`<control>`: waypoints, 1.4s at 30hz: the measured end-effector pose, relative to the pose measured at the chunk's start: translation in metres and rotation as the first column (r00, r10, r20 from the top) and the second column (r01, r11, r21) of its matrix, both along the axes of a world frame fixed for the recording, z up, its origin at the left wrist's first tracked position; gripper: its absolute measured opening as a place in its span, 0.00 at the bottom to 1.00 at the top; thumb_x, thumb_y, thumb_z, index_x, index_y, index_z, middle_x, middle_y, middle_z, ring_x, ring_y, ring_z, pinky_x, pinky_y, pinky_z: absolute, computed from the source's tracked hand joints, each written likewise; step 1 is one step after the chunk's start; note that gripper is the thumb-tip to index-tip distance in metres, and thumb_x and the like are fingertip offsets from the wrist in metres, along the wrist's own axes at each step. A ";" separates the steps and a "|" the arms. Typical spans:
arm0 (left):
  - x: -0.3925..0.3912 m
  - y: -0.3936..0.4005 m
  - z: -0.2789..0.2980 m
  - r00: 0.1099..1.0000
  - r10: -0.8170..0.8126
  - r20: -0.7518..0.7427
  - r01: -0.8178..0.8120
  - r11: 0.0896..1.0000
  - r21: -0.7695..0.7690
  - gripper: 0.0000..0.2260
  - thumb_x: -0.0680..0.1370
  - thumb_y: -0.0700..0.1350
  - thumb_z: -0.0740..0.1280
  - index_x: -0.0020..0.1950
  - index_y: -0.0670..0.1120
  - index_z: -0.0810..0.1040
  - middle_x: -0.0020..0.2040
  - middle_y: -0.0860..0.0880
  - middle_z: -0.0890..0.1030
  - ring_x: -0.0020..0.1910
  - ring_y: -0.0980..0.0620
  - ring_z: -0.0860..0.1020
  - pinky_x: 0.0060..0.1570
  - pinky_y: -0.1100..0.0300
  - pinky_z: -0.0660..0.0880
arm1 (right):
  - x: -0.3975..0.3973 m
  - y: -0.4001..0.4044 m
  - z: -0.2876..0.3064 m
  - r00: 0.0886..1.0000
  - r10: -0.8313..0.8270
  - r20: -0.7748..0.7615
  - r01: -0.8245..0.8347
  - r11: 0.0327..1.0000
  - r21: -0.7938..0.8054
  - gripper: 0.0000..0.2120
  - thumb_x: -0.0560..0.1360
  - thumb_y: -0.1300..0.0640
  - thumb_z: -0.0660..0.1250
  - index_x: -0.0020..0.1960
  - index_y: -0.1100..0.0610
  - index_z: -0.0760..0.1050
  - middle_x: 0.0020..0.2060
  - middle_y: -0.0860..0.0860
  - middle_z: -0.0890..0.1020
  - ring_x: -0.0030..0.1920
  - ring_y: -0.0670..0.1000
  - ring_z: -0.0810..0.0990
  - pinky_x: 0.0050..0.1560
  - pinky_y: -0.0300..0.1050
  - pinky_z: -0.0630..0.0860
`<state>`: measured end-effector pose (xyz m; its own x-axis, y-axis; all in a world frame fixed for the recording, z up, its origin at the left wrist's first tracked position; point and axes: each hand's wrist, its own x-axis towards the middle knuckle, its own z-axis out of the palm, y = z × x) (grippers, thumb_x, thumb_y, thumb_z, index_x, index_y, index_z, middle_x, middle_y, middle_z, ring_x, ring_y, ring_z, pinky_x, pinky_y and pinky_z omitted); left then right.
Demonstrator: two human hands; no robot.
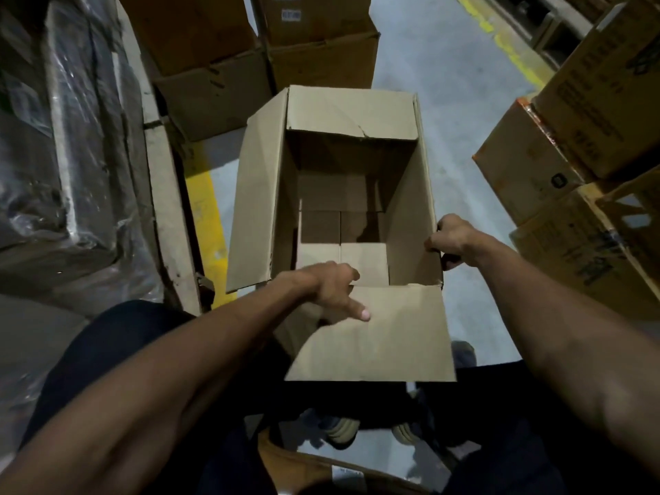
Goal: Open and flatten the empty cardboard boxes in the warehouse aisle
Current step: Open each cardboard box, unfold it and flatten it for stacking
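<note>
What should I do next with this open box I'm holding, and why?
Probably reach the left hand down and push the bottom flaps out. The cardboard box stands open and empty, its top flaps are folded out, the right hand grips the right wall, but the bottom is closed, so it can't collapse flat yet.

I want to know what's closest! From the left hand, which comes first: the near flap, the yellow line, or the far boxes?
1. Near flap, right under the left hand.
2. Yellow line, on the floor to the left.
3. Far boxes, beyond the open box.
</note>
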<state>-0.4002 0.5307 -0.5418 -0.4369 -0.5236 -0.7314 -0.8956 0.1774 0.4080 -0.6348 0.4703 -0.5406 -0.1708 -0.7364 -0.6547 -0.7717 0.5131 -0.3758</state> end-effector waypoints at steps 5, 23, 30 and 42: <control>-0.007 0.010 -0.017 1.000 -0.004 0.000 0.004 0.984 -0.176 0.19 0.76 0.64 0.67 0.51 0.48 0.72 0.47 0.50 0.77 0.46 0.51 0.74 0.41 0.56 0.69 | 0.001 -0.003 -0.011 0.999 -0.050 0.011 0.051 0.993 -0.104 0.07 0.77 0.63 0.67 0.55 0.62 0.73 0.51 0.60 0.79 0.49 0.63 0.81 0.43 0.60 0.84; 0.004 0.031 -0.011 0.988 -0.154 0.002 0.152 0.972 -0.181 0.26 0.76 0.69 0.62 0.55 0.47 0.79 0.46 0.50 0.80 0.45 0.51 0.77 0.46 0.57 0.75 | 0.010 0.034 0.007 0.998 0.030 -0.052 -0.029 0.999 0.022 0.13 0.73 0.59 0.68 0.55 0.61 0.72 0.48 0.59 0.80 0.45 0.61 0.82 0.45 0.56 0.82; 0.000 -0.013 -0.023 0.995 0.064 -0.078 -0.091 0.906 -0.413 0.17 0.84 0.58 0.55 0.49 0.48 0.76 0.44 0.50 0.80 0.39 0.54 0.73 0.40 0.57 0.68 | 0.021 0.005 0.004 0.992 -0.041 -0.122 0.020 0.986 -0.168 0.09 0.79 0.53 0.65 0.53 0.55 0.67 0.49 0.55 0.74 0.47 0.57 0.74 0.46 0.50 0.73; 0.015 -0.194 -0.024 0.980 0.124 0.154 0.073 0.498 -0.864 0.31 0.77 0.48 0.69 0.77 0.47 0.59 0.78 0.44 0.60 0.77 0.43 0.58 0.73 0.49 0.57 | 0.038 -0.097 -0.009 0.982 -0.159 -0.101 0.124 0.949 -0.289 0.18 0.82 0.57 0.62 0.70 0.58 0.67 0.63 0.57 0.75 0.57 0.59 0.75 0.47 0.47 0.67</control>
<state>-0.3852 0.3367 -0.5660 -0.3323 -0.9426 0.0342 -0.9399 0.3278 -0.0959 -0.5968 0.3729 -0.5493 -0.3521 -0.8494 -0.3931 -0.7476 0.5079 -0.4280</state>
